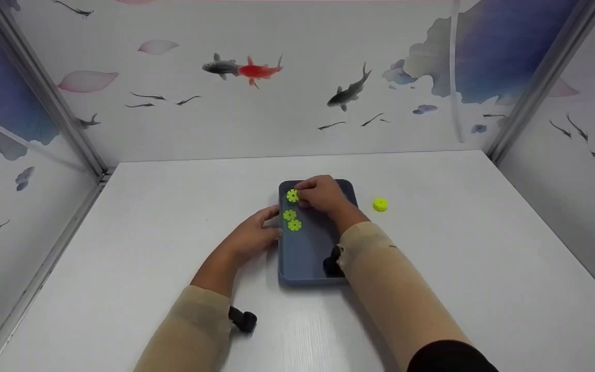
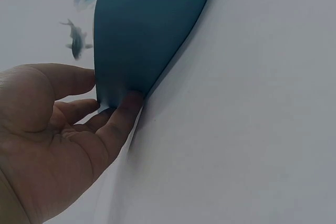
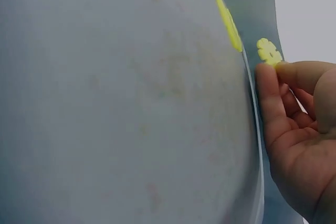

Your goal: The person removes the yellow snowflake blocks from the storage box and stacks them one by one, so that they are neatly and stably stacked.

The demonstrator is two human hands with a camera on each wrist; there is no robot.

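Observation:
A blue-grey tray (image 1: 308, 258) lies lengthwise on the table. My right hand (image 1: 323, 194) is over its far end, thumb and index fingertip pinching a yellow notched disc (image 3: 269, 52) with a hole in the middle. In the head view this disc (image 1: 292, 195) shows near the tray's far left corner. Two more such discs, a farther one (image 1: 289, 215) and a nearer one (image 1: 294, 225), are along the tray's left side. With fairly straight, spread fingers, my left hand (image 1: 253, 235) touches the tray's outer left wall (image 2: 142, 30).
To the right of the tray, a small stack of yellow discs (image 1: 380, 204) sits on the white table (image 1: 442, 248). Printed panels with fish (image 1: 349, 95) stand behind and at both sides. A black wrist camera (image 1: 332, 263) overlaps the tray's near right part.

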